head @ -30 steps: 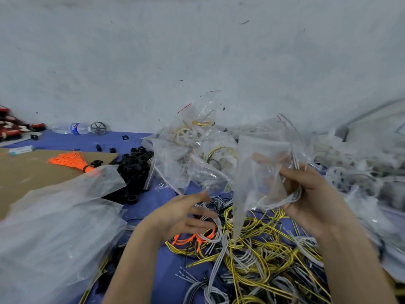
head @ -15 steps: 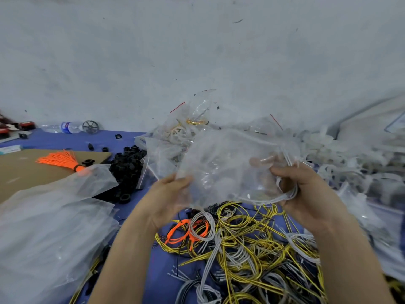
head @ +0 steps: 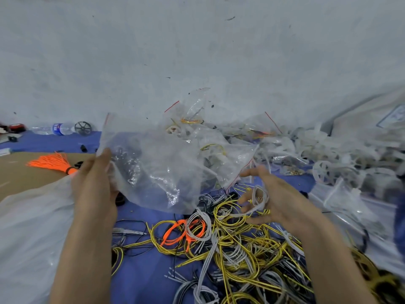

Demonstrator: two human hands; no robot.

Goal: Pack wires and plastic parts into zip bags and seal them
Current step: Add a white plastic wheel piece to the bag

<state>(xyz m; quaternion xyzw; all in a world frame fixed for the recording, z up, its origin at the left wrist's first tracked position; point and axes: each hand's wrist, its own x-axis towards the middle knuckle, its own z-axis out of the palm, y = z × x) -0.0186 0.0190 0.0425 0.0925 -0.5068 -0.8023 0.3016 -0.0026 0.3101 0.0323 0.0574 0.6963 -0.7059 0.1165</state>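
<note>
My left hand [head: 96, 183] grips the left edge of a clear zip bag [head: 162, 170] with a red seal line, held up above the table. My right hand [head: 271, 198] is just right of the bag and apart from it, its fingers loosely curled round a small grey wire coil [head: 258, 198]. Below both hands lies a tangle of yellow, grey, black and orange wires [head: 230, 242] on the blue cloth [head: 142, 277]. Behind the bag sits a heap of filled zip bags [head: 197, 128].
A large crumpled plastic sheet [head: 28, 233] covers the left foreground. An orange wire bundle [head: 52, 163] lies on brown cardboard [head: 19, 176] at left. A water bottle [head: 57, 128] and a wheel part [head: 82, 128] rest by the wall. White plastic parts [head: 333, 154] pile up at right.
The bag has swung left, carried by my left hand alone. My right hand has let go of the bag and dropped lower, keeping the grey wire coil.
</note>
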